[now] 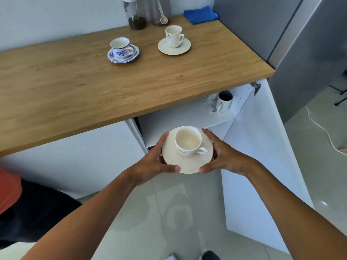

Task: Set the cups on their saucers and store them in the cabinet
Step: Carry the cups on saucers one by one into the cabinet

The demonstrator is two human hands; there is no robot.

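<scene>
A cream cup (188, 141) stands upright on a cream saucer (187, 164), held in the air just in front of the open cabinet (178, 119). My left hand (159, 162) grips the saucer's left rim and my right hand (223, 156) grips its right rim. On the wooden counter (93, 81) a blue-patterned cup (121, 47) sits on its matching saucer (135, 56). Further right a taller white cup (173, 35) rests on a cream saucer (165, 47).
The cabinet door (253, 166) swings open to the right. A white mug (224, 101) stands deep on the cabinet shelf. Two jars (137, 19), a spoon (163, 19) and a blue cloth (200, 15) line the counter's back. A grey fridge (300, 44) stands at right.
</scene>
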